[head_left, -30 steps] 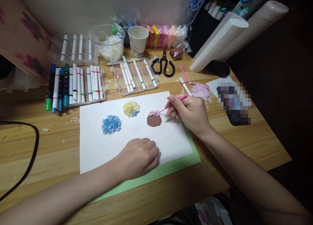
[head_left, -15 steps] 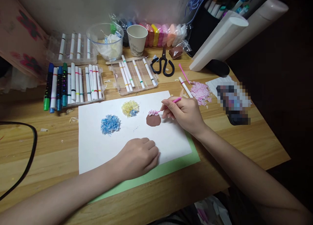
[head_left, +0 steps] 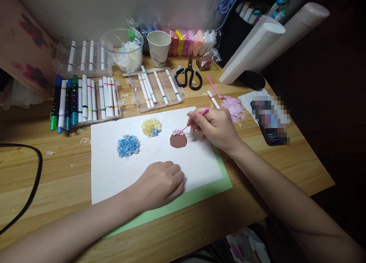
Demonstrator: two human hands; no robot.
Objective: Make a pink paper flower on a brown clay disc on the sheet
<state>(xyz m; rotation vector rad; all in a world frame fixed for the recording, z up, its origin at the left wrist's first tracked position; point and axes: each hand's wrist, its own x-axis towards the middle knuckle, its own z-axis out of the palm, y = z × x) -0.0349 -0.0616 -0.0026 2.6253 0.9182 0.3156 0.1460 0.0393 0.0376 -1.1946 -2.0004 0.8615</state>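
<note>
My right hand [head_left: 215, 125] is closed in a pinch round a thin pink clay tool [head_left: 204, 111]. The tool's tip touches a ruffle of pink shreds [head_left: 178, 132] along the top edge of a flat brown clay patch [head_left: 178, 141]. That patch lies on a white sheet of paper [head_left: 114, 183]. To its left on the sheet are a yellow shredded tuft [head_left: 150, 126] with a bit of blue, and a larger blue tuft [head_left: 128, 145]. My left hand [head_left: 161, 181] rests curled on the paper's lower part, knuckles up, with its fingertips tucked out of sight.
Green paper [head_left: 227, 181] shows under the sheet. Pink shreds [head_left: 233, 108] lie beyond my right hand, beside a marker [head_left: 213, 99]. Black scissors [head_left: 189, 78], marker trays [head_left: 157, 103], a paper cup [head_left: 159, 45], a clear bowl [head_left: 126, 55] and bagged clay [head_left: 197, 44] line the back.
My right hand has shifted slightly and the pink tool stands a little steeper, its tip still at the pink shreds. My left hand has stayed in place.
</note>
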